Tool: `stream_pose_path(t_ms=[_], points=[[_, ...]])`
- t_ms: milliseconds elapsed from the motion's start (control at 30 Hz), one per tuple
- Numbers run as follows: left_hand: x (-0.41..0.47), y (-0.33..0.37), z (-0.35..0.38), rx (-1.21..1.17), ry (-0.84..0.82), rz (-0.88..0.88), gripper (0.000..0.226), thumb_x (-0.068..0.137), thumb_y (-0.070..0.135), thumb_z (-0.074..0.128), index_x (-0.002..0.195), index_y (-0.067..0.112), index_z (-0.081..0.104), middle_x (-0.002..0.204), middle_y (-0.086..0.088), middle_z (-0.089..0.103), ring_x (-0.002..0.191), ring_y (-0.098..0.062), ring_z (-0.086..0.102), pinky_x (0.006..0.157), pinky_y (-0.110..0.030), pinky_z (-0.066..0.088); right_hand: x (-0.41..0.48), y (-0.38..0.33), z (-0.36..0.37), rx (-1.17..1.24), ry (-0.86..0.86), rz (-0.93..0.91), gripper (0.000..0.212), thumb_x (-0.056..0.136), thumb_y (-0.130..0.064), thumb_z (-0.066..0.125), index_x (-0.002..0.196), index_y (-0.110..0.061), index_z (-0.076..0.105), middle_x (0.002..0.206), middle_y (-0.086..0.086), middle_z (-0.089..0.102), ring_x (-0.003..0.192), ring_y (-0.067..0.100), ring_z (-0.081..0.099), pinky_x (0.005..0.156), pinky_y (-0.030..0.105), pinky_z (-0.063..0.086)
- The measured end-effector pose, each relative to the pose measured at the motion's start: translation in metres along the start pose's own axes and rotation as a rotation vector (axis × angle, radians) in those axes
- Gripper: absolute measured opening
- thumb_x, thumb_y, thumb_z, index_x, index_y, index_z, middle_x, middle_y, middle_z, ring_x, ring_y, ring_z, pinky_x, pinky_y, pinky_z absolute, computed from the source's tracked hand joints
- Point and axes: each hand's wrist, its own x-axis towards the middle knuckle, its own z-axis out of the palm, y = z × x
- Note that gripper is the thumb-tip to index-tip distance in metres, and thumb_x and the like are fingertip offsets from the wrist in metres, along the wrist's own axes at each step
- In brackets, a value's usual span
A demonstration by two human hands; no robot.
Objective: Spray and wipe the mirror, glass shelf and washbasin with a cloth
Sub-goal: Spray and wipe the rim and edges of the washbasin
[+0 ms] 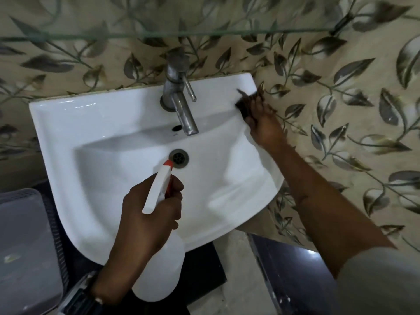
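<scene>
A white washbasin (95, 137) hangs on the leaf-patterned wall, with a steel tap (179, 103) at its back and a drain (179, 157) in the bowl. My left hand (147, 210) grips a white spray bottle (159, 269) over the basin's front, its red-tipped nozzle pointing toward the drain. My right hand (263, 126) presses a dark cloth (244, 103) onto the basin's back right corner; the cloth is blurred and partly hidden under the fingers. The glass shelf (159, 34) runs across the top, seen edge-on. The mirror is out of view.
A grey plastic bin with a lid (25, 246) stands at the lower left beside the basin. A dark glossy surface (293, 276) sits at the lower right below the basin. A shelf bracket (341, 25) holds the glass at the upper right.
</scene>
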Motion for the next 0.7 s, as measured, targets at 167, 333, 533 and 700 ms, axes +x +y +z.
stream_pose_path(t_ms=[167, 333, 533, 700], points=[[0.002, 0.01, 0.003, -0.035, 0.008, -0.01, 0.022, 0.077, -0.003, 0.061, 0.075, 0.017, 0.07, 0.068, -0.01, 0.067, 0.049, -0.015, 0.055, 0.047, -0.021, 0.049, -0.002, -0.006, -0.002, 0.03, -0.042, 0.023, 0.064, 0.1, -0.036, 0.029, 0.151, 0.002, 0.038, 0.159, 0.024, 0.033, 0.146, 0.042, 0.034, 0.115, 0.045, 0.035], [-0.003, 0.009, 0.0, -0.044, 0.014, -0.012, 0.02, 0.062, 0.011, 0.053, 0.072, 0.02, 0.069, 0.066, -0.006, 0.066, 0.048, -0.015, 0.054, 0.047, -0.021, 0.048, 0.068, -0.036, -0.01, 0.116, 0.024, 0.08, 0.059, 0.106, -0.032, 0.036, 0.155, 0.0, 0.028, 0.161, 0.025, 0.029, 0.145, 0.042, 0.034, 0.117, 0.043, 0.033], [-0.014, 0.009, -0.003, -0.02, -0.012, -0.004, 0.022, 0.062, 0.01, 0.053, 0.076, 0.017, 0.069, 0.067, -0.011, 0.065, 0.047, -0.018, 0.053, 0.048, -0.027, 0.048, 0.027, -0.129, 0.011, 0.283, 0.184, -0.036, 0.049, 0.098, -0.026, 0.056, 0.142, -0.004, 0.054, 0.15, 0.021, 0.049, 0.129, 0.038, 0.056, 0.1, 0.044, 0.05], [-0.014, 0.012, -0.001, -0.028, -0.001, 0.008, 0.023, 0.059, 0.008, 0.053, 0.07, 0.019, 0.07, 0.068, -0.014, 0.066, 0.049, -0.02, 0.055, 0.046, -0.025, 0.048, 0.022, -0.149, -0.001, 0.243, 0.085, -0.325, 0.048, 0.1, -0.024, 0.057, 0.145, -0.007, 0.051, 0.152, 0.018, 0.047, 0.133, 0.036, 0.053, 0.099, 0.04, 0.048]])
